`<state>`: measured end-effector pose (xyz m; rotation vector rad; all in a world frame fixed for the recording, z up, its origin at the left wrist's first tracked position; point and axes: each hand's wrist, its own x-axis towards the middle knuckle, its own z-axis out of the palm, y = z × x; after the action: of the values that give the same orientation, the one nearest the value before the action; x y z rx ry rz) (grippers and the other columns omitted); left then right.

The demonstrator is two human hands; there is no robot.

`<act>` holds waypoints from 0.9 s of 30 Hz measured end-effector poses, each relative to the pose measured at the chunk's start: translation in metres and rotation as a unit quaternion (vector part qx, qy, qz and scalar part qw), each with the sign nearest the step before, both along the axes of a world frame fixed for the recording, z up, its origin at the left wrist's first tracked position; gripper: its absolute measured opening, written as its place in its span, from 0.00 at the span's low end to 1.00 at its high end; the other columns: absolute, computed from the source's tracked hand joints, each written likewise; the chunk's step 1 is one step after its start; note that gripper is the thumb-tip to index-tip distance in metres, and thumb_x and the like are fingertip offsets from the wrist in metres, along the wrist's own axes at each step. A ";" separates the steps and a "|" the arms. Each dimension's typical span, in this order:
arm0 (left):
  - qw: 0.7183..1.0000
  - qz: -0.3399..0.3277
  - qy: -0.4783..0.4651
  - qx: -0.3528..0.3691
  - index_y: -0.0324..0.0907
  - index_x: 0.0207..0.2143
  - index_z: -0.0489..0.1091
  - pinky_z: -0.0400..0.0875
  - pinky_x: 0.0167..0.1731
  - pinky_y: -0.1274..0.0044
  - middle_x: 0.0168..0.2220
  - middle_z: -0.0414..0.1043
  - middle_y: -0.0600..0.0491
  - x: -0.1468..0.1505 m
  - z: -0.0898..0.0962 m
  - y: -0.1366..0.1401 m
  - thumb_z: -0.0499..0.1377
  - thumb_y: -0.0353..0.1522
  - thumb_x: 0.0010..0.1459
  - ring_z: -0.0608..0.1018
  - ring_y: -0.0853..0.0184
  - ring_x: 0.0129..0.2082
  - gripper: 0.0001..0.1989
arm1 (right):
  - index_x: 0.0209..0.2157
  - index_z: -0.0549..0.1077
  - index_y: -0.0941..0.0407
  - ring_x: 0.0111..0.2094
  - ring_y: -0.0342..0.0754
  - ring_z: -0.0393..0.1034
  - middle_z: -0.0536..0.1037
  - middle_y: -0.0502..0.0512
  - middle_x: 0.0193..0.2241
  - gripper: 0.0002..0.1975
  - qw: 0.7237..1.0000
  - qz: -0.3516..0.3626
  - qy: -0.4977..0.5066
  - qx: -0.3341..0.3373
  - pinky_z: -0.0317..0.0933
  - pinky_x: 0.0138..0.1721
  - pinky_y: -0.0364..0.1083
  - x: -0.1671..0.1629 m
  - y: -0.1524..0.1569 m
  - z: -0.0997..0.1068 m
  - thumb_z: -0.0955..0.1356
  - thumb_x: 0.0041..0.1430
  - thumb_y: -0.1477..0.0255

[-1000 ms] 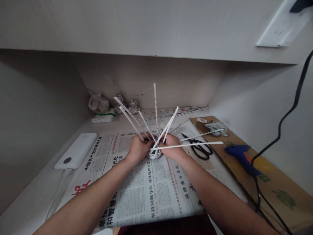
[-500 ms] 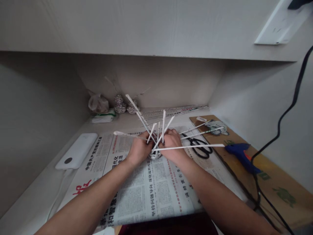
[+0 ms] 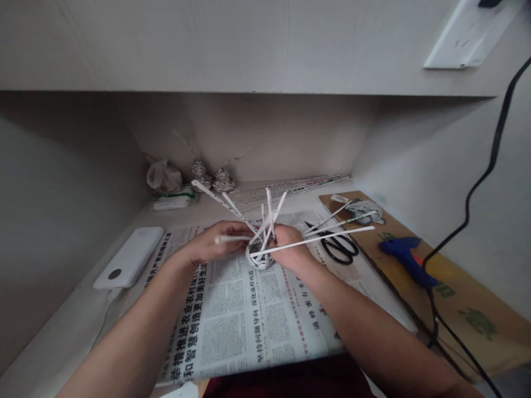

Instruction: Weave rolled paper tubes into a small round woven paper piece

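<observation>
Over the newspaper (image 3: 232,309), the right hand (image 3: 289,243) held the side of the little woven basket (image 3: 260,262), which looked light, squashable and best held by its round wall, but whether the nearby left hand (image 3: 209,246) gripped any paper sticks (image 3: 317,240), I couldn't tell.

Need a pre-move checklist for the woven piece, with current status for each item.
1. Right hand at the woven piece: ok, against its right side.
2. Left hand grip: cannot tell, fingertips hidden.
3. Paper strips uncrossed: not ok, several cross above the piece.
4. Strips free of the scissors: cannot tell; they overlap in view, contact unclear.
5. Glue gun off the newspaper: ok, lying on the cardboard.
6. Glue gun cold: cannot tell from this view.
</observation>
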<state>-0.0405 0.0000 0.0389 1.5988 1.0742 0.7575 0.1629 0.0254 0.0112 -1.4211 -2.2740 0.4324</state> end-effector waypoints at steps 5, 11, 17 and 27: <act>0.996 0.070 0.039 0.031 0.41 0.33 0.79 0.75 0.33 0.75 0.33 0.82 0.49 0.006 -0.012 0.004 0.65 0.35 0.47 0.81 0.62 0.32 0.09 | 0.35 0.79 0.54 0.33 0.51 0.73 0.81 0.55 0.31 0.11 1.000 0.004 -0.003 -0.013 0.58 0.33 0.44 0.000 0.000 0.002 0.65 0.55 0.76; 0.975 0.145 0.139 0.096 0.39 0.31 0.78 0.69 0.27 0.79 0.26 0.79 0.53 0.012 -0.010 0.002 0.64 0.36 0.49 0.77 0.66 0.25 0.10 | 0.35 0.77 0.54 0.34 0.49 0.73 0.80 0.54 0.32 0.10 1.000 0.017 -0.011 -0.005 0.58 0.33 0.43 0.001 -0.001 0.000 0.64 0.55 0.76; 0.944 0.197 0.241 0.113 0.40 0.31 0.81 0.66 0.29 0.78 0.28 0.81 0.52 0.023 -0.009 -0.003 0.61 0.33 0.51 0.80 0.62 0.31 0.09 | 0.32 0.76 0.54 0.33 0.49 0.72 0.80 0.54 0.30 0.10 0.999 0.044 -0.004 0.014 0.57 0.33 0.44 -0.002 -0.004 0.005 0.63 0.54 0.77; 0.901 0.228 0.325 0.174 0.45 0.37 0.82 0.67 0.34 0.76 0.38 0.83 0.48 0.031 -0.019 -0.003 0.58 0.28 0.54 0.83 0.56 0.40 0.13 | 0.32 0.78 0.56 0.35 0.50 0.74 0.80 0.55 0.32 0.11 0.998 0.055 0.036 0.000 0.61 0.36 0.43 -0.002 -0.002 0.003 0.64 0.53 0.79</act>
<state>-0.0099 -0.0031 0.0197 2.0023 1.9349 0.7616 0.1606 0.0229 0.0145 -1.2642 -2.3012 0.5081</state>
